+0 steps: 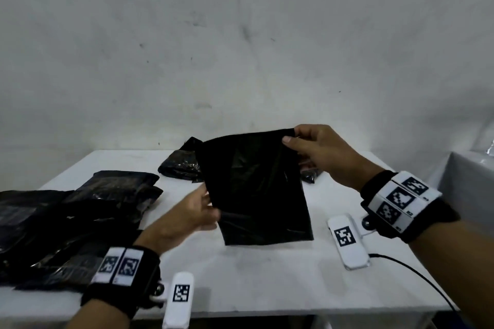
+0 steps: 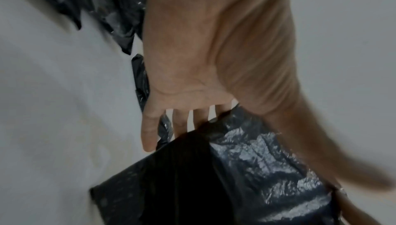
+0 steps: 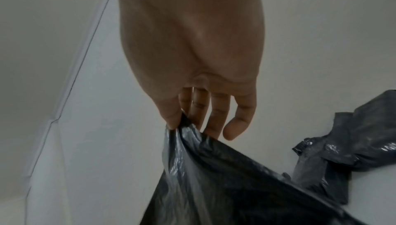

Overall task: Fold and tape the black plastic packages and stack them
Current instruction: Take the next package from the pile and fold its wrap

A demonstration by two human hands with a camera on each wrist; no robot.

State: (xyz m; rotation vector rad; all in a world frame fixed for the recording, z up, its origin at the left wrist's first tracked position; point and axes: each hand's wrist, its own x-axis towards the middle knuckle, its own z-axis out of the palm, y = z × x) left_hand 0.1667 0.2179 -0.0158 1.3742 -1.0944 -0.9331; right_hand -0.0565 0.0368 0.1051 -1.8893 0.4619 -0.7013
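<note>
The right hand [image 1: 318, 152] pinches the bag [image 1: 256, 187] by its top corner (letting it hang flat); the left hand [image 1: 187, 219], fingers spread, apparently steadies its edge.

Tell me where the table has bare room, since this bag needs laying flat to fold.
The bare patch is the near middle of the table, under the held bag, between the pile of packages on the left and the white tag on the right. The left side is crowded; crumpled bags sit at the far edge.
</note>
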